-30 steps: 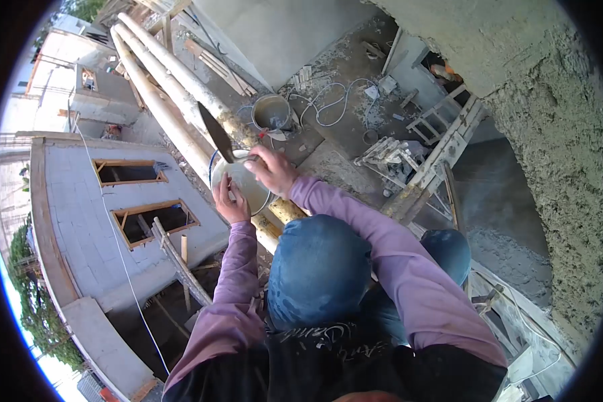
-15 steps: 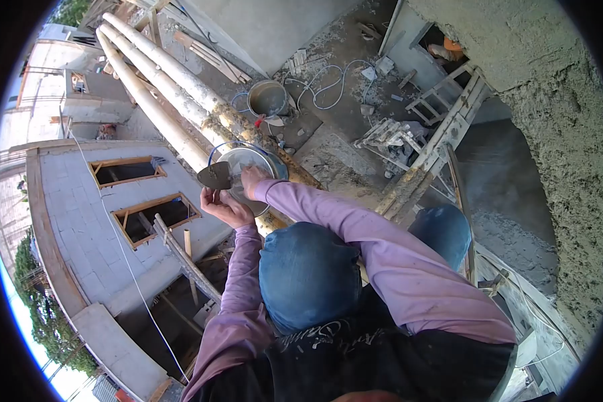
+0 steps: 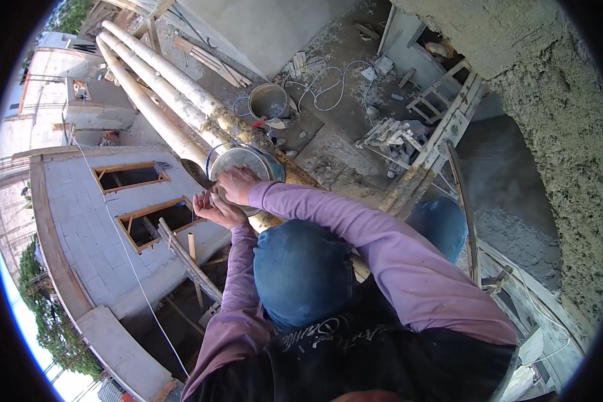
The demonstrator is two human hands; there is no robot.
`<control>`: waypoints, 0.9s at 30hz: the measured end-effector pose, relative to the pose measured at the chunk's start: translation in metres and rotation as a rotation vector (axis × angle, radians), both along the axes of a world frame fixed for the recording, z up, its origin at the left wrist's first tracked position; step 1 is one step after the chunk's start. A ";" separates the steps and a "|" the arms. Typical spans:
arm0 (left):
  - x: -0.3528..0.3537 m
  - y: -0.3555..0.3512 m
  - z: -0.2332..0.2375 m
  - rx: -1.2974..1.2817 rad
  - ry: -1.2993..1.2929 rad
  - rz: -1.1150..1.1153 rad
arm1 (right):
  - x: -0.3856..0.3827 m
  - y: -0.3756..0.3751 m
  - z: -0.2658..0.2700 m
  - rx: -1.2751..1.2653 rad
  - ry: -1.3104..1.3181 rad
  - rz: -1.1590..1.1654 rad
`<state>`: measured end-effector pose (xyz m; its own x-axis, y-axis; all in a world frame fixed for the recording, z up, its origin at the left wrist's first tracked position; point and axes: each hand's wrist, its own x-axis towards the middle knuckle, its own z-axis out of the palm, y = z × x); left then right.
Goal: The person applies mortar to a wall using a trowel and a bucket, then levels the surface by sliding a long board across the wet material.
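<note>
My right hand (image 3: 238, 185) is closed in front of a bucket (image 3: 275, 167) with a blue rim and handle. A trowel's dark blade (image 3: 196, 172) shows in part to the left of that hand, seen at a slant; the fingers hide its handle. Just below, my left hand (image 3: 220, 210) is palm up with its fingers loosely curled and apart, and nothing shows in it. The bucket rests at the thick, mortar-stained poles (image 3: 174, 100), and grey residue coats its inside.
A larger tub (image 3: 269, 102) stands on the floor below, beside a looped pale hose (image 3: 328, 100). Wooden planks (image 3: 439, 151) and a small ladder (image 3: 442, 94) are at the right. Rough plastered wall (image 3: 556, 120) rises close on the right. Block wall (image 3: 80, 228) with window openings lies left.
My right hand has moved left and slightly down across the bucket. The trowel blade has shifted left and turned more edge-on. My left hand has moved a little left, away from the blade.
</note>
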<state>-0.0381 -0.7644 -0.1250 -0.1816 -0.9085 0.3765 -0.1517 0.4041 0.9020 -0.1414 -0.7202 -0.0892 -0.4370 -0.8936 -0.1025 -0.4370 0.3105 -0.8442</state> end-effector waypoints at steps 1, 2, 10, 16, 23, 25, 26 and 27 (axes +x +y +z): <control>-0.002 0.000 0.001 0.021 -0.098 -0.062 | -0.007 0.002 0.012 -0.022 0.001 0.003; -0.007 -0.002 0.001 0.037 -0.192 -0.127 | -0.017 0.002 0.024 -0.049 0.006 0.004; -0.021 -0.045 -0.040 -0.113 -1.185 -0.513 | -0.081 0.047 0.108 0.076 0.454 0.064; -0.008 -0.040 -0.007 -0.026 -1.162 -0.507 | -0.104 0.078 0.153 0.422 0.511 0.247; 0.021 0.000 0.066 -0.010 -1.071 -0.475 | -0.063 0.029 0.106 0.364 0.781 0.463; 0.027 -0.010 0.063 -0.070 -0.987 -0.446 | -0.053 0.022 0.107 0.147 0.759 0.400; 0.029 -0.018 0.062 -0.099 -0.941 -0.429 | -0.054 0.018 0.107 0.034 0.737 0.343; 0.031 -0.025 0.063 -0.083 -0.979 -0.421 | -0.052 0.018 0.107 -0.074 0.706 0.290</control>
